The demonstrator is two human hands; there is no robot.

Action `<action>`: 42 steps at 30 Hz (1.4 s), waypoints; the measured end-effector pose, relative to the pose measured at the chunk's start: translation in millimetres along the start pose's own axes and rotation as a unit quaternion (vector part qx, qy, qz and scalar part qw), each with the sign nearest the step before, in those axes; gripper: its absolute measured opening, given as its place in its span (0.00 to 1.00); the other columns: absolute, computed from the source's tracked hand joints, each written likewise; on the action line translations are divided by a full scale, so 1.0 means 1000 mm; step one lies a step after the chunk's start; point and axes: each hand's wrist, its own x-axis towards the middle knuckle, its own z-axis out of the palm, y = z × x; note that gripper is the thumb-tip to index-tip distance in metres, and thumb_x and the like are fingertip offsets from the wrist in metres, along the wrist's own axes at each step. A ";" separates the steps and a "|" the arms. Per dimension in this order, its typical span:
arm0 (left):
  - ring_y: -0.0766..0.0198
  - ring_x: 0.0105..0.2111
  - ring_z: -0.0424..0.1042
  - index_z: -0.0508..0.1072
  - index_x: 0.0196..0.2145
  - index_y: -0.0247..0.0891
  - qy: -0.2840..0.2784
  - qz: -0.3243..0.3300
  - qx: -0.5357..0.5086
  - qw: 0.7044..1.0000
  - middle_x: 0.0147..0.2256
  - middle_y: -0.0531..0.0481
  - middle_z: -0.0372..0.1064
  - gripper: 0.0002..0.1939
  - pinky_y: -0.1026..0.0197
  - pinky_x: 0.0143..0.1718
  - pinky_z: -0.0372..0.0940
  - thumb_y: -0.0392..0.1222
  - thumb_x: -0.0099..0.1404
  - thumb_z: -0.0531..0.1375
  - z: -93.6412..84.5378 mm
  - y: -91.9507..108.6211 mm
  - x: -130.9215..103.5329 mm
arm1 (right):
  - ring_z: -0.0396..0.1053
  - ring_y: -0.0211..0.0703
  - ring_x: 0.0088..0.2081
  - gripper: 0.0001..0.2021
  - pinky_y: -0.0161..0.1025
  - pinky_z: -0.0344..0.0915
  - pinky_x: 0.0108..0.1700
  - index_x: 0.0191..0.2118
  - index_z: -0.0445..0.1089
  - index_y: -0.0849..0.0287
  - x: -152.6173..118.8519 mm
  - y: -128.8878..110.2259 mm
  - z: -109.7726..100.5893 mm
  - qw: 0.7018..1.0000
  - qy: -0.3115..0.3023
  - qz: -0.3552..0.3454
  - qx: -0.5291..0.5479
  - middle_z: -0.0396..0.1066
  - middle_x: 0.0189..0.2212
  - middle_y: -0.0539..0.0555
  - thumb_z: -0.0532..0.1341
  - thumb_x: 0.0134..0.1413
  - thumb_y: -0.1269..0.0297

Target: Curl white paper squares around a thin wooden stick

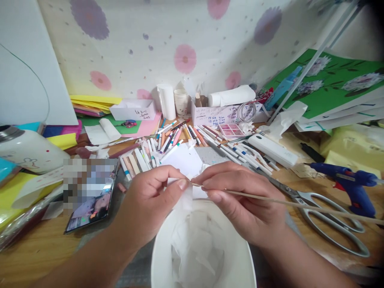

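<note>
My left hand (153, 200) pinches a strip of thin white paper (186, 198) between thumb and forefinger, its lower part hanging down. My right hand (246, 196) closes its fingertips round a long thin stick (270, 200), which runs off past the right edge. The stick's tip meets the left fingertips at the paper; how they join is too small to tell. Directly below both hands is a white bin (252, 268) with crumpled white paper inside.
Several markers (144, 158) lie behind the hands. To the left are a phone (96, 204) and a white flask (33, 150). On the right lie large scissors (333, 224), a blue glue gun (351, 180) and a white case (273, 150). Paper cups (181, 104) stand at the back.
</note>
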 end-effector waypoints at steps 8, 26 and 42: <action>0.61 0.25 0.72 0.77 0.25 0.43 -0.009 0.055 0.032 0.998 0.23 0.54 0.75 0.12 0.61 0.29 0.65 0.45 0.65 0.60 -0.003 0.002 0.000 | 0.82 0.45 0.39 0.09 0.40 0.80 0.44 0.42 0.79 0.62 -0.001 0.002 0.000 1.000 0.009 -0.003 0.010 0.83 0.35 0.59 0.66 0.58 0.79; 0.64 0.26 0.69 0.74 0.29 0.42 -0.003 0.103 0.009 0.995 0.24 0.55 0.70 0.11 0.63 0.29 0.63 0.43 0.70 0.58 -0.002 0.006 -0.005 | 0.81 0.45 0.37 0.06 0.41 0.79 0.39 0.38 0.80 0.56 -0.001 0.001 0.009 0.992 0.072 0.084 0.065 0.84 0.32 0.54 0.67 0.61 0.74; 0.66 0.23 0.64 0.72 0.23 0.41 -0.011 0.003 -0.071 0.997 0.21 0.57 0.67 0.11 0.65 0.24 0.58 0.42 0.63 0.62 -0.002 -0.001 0.000 | 0.83 0.41 0.35 0.03 0.31 0.79 0.30 0.38 0.82 0.55 -0.004 0.015 0.007 0.951 0.146 0.166 0.216 0.84 0.33 0.52 0.70 0.59 0.69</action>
